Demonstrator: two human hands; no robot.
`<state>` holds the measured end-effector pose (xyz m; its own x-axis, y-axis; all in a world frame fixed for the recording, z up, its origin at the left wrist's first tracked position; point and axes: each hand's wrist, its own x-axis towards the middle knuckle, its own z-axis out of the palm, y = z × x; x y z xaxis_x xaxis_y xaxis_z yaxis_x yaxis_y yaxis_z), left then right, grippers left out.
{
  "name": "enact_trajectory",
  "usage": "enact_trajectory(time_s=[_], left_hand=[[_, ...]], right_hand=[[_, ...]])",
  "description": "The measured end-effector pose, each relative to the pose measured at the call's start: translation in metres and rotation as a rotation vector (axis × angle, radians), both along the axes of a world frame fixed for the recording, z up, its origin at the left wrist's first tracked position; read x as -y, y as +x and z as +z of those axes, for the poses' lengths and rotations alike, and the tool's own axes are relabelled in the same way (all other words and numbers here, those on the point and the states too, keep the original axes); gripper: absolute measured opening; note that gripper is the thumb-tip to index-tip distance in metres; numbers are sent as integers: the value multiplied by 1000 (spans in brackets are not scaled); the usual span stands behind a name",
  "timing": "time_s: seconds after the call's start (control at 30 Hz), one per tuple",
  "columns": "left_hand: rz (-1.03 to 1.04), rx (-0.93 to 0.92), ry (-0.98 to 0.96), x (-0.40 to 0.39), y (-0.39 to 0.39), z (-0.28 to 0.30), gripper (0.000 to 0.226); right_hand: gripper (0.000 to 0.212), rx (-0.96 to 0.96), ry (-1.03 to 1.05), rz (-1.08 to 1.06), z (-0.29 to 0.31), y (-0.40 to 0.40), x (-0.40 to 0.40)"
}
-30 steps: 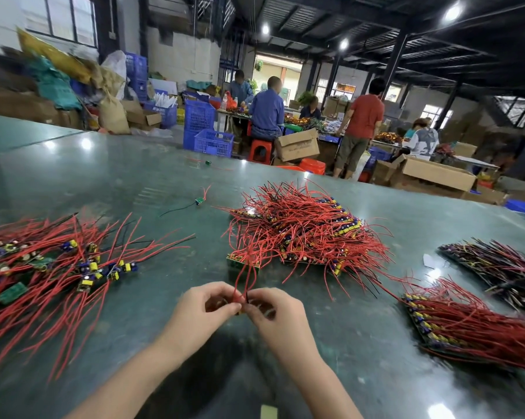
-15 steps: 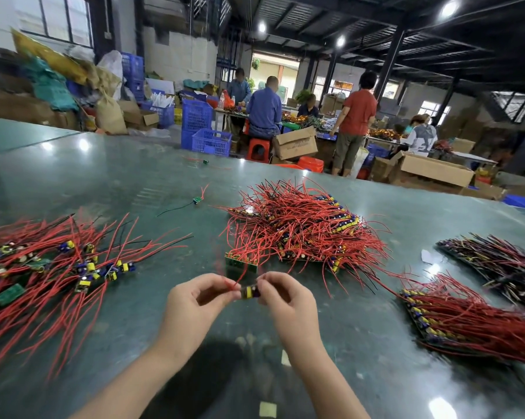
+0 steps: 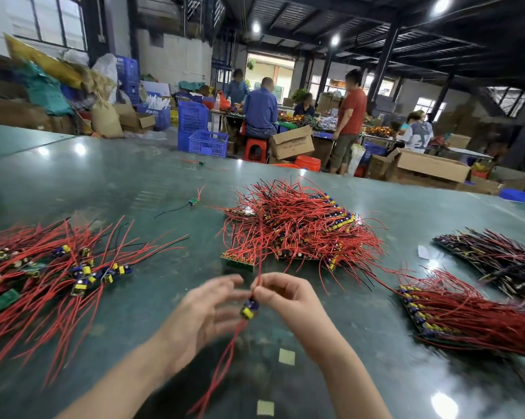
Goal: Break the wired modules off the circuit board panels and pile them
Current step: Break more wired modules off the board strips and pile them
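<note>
Glossy dark-green surface (image 3: 361,343), workshop behind. Our right hand (image 3: 288,297) pinches a small yellow-and-blue wired module (image 3: 249,308); our left hand (image 3: 207,309), fingers spread, holds nothing. Left of the module: loose pile of red-wired modules (image 3: 52,267). Risk: trailing wires snagging, scattering that pile.

Both forearms were bare above the surface (image 3: 110,182), with no sleeve showing. The left hand (image 3: 203,313) and right hand (image 3: 288,300) wore no gloves; the left hand appeared motion-blurred.
</note>
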<state>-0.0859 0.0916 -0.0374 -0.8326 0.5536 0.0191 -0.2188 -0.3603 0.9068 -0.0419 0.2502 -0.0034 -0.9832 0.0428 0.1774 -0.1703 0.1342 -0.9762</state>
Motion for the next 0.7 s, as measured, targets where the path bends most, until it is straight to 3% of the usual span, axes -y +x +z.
enact_trajectory(time_s=[0.1,0.33,0.5,0.7], left_hand=[[-185,19,-148,-2,5,-4,38],[-201,-4,-157,-8,7,-8,29],[-152,-24,-142,-12,8,-9,25],[-180,-3,-192,-13,8,-9,26]], right_hand=[[27,9,110,-24,-2,0,9],[20,27,-86,-23,-7,-1,12],[19,37,-286,-181,-15,-5,19],[14,66,-256,-245,-18,-10,12]])
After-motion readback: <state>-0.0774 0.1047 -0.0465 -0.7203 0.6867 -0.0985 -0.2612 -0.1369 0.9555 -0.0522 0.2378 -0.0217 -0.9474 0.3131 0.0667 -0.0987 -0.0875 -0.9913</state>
